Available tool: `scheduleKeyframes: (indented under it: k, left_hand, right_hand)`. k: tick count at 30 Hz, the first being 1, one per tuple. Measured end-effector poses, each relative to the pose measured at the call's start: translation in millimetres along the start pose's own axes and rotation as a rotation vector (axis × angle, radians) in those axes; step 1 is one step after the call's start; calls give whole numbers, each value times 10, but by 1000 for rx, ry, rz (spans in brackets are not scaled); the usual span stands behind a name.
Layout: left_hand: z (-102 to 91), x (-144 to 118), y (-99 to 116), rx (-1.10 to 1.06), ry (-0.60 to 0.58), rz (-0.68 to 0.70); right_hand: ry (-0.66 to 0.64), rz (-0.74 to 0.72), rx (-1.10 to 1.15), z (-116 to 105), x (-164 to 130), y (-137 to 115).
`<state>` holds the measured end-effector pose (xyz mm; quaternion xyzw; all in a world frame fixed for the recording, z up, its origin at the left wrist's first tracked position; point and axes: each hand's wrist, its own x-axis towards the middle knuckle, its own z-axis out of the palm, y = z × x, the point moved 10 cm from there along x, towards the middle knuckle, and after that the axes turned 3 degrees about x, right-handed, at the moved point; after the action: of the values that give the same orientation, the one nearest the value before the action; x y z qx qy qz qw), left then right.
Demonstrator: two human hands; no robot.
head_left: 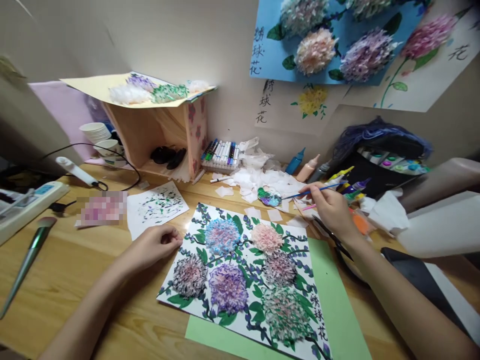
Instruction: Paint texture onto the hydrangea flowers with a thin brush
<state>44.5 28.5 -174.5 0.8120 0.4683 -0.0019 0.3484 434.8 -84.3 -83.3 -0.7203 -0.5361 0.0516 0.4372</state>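
Observation:
My right hand (332,207) pinches a thin blue paintbrush (298,194). Its tip reaches a small palette (269,197) smeared with green, blue, purple and white paint. In front of me lies a white sheet with a flower picture (247,255): raised, ruffled blooms in blue, pink, purple, black and green among painted leaves and dark stems. Chinese characters run down its lower right side. My left hand (165,244) rests on the table by the picture's left edge, its fingers curled in with nothing visible in them. Whether it touches the sheet I cannot tell.
Green paper (337,300) lies beneath the picture. Behind are white paper scraps (249,182), paint bottles (308,167), a marker set (221,154) and an open-fronted box (150,130). A paint-spotted sheet (157,207) and a wide brush (32,255) lie left; scissors (333,235) sit under my right wrist.

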Motion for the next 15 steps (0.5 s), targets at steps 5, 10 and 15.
scheduleKeyframes:
  k: [5,10,15]
  left_hand:
    - [-377,-71,67,9,258,96]
    - [-749,-122,-182,136,566,2]
    - [-826,-145,-325,209,671,-42]
  right_hand:
    - [-95,-35,257,229,-13,-358]
    - [-468,-182,418,1182,-23,-1311]
    - [-569,-274,357,2082,2,-1952]
